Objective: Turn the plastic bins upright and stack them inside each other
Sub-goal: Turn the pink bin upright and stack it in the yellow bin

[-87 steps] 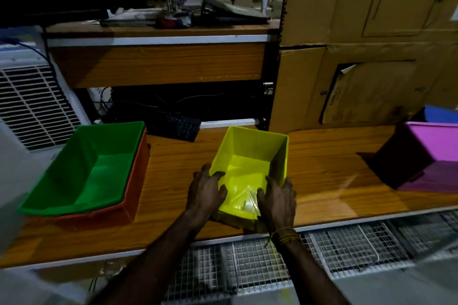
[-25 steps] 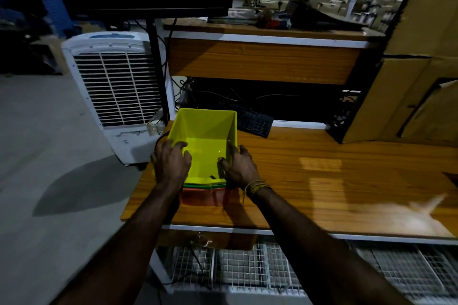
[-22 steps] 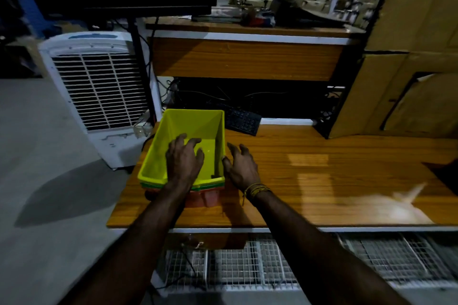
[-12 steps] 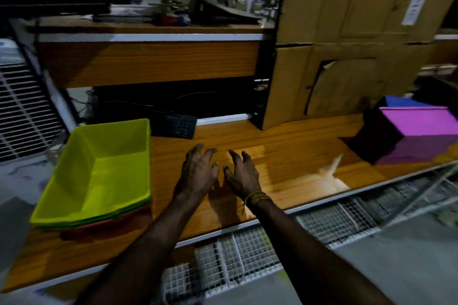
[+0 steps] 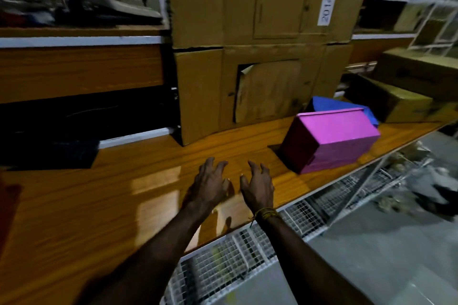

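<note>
The right hand hovers just above the orange wooden surface, fingers spread and loosely curled, gripping nothing and, as far as the blurred frame shows, touching nothing. Just beside it on its inner side, the left hand is equally open and empty.

Ahead of both hands and off to the right lies the magenta rectangular plastic bin, not upright: its flat closed faces show toward the camera and upward, and its opening is not in view. Its long axis runs from near-left to far-right, slanting away from the hands. The right hand is the nearer of the two, though still apart from the bin's near-left end. Beyond the magenta bin, touching or just behind it, a blue plastic bin shows only in part. It too looks not yet upright.
</note>
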Tool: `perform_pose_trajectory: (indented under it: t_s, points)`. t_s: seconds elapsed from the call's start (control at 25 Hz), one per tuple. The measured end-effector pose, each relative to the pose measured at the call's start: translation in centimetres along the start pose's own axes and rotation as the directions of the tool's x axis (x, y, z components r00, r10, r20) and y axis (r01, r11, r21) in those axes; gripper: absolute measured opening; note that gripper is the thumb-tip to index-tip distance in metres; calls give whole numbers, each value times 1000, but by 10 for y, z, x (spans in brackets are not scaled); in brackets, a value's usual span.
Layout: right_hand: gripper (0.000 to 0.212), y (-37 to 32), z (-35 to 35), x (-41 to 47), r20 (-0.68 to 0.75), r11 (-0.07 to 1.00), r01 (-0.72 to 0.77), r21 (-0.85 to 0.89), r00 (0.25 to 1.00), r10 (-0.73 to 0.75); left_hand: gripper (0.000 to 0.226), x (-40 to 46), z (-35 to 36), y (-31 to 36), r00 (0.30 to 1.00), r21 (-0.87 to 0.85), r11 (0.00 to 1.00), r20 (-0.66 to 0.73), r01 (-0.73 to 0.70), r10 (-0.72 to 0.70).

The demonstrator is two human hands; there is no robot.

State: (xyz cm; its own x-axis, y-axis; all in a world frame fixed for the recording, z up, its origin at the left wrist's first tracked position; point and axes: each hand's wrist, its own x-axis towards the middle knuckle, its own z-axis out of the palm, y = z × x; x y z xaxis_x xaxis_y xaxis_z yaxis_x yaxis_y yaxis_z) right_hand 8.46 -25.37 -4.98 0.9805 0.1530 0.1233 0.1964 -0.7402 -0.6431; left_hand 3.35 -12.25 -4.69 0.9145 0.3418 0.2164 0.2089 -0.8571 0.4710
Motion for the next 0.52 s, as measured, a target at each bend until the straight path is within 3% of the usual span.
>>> perform_pose_trajectory:
  t_s: [0.28,0.52]
  points:
    - [54,110,-95,114,-239,994,-96,56,965,107,61,94,80,139,984,-119,987,135,-103,119]
    - [52,164,-154,188,-263,986,-148,73,951,162,67,143,113,216,953,-254,954,213,-158,215]
